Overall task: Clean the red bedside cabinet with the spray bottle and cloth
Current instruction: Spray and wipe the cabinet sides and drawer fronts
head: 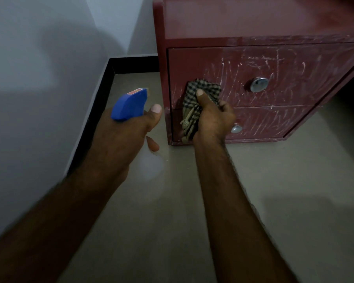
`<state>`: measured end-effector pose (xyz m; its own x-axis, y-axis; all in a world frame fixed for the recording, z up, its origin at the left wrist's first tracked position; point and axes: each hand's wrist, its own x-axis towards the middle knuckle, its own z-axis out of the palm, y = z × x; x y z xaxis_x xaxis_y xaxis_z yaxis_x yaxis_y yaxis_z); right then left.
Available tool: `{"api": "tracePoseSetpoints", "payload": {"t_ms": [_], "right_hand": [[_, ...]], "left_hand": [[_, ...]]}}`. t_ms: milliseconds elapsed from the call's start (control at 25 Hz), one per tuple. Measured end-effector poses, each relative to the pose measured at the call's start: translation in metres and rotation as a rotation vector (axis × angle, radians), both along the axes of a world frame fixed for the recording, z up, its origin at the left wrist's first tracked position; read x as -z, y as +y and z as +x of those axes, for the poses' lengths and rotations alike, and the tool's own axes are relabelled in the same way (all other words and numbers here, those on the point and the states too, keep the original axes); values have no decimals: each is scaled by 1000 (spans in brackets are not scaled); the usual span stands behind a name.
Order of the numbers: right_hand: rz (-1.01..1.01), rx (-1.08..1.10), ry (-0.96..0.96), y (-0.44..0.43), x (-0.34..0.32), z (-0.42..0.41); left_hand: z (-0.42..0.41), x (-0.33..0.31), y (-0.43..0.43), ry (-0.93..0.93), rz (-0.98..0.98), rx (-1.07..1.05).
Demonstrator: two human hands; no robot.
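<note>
The red bedside cabinet (294, 64) stands on the floor at the upper right, its two drawer fronts streaked with white smears. My right hand (211, 117) grips a bunched checked cloth (200, 92) and presses it against the left part of the upper drawer front. My left hand (129, 129) holds the spray bottle, of which only the blue trigger head (130, 105) shows above my fist; its body is hidden by the hand. The bottle is left of the cabinet, apart from it.
A round metal knob (259, 84) sits on the upper drawer and a second knob (236, 129) on the lower one, just right of my right hand. A white wall (39, 78) with a black skirting board (102, 92) runs along the left. Beige floor (294, 180) lies in front.
</note>
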<state>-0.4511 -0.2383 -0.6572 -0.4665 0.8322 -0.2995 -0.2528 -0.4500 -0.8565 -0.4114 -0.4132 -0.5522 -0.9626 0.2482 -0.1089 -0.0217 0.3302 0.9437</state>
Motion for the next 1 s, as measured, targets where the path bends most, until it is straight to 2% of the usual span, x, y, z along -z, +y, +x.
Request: {"api": "tracePoseSetpoints", "payload": {"t_ms": [200, 440, 640, 840, 1000], "right_hand": [[75, 20, 42, 13, -22, -3], [-13, 35, 11, 14, -15, 10], [124, 73, 12, 24, -38, 10], [25, 62, 3, 21, -23, 19], [118, 76, 32, 29, -41, 11]], "left_hand": [[-1, 4, 0, -3, -18, -3], [2, 0, 3, -18, -8, 6], [5, -1, 4, -13, 14, 29], [9, -4, 6, -14, 27, 36], [10, -3, 7, -11, 30, 42]]}}
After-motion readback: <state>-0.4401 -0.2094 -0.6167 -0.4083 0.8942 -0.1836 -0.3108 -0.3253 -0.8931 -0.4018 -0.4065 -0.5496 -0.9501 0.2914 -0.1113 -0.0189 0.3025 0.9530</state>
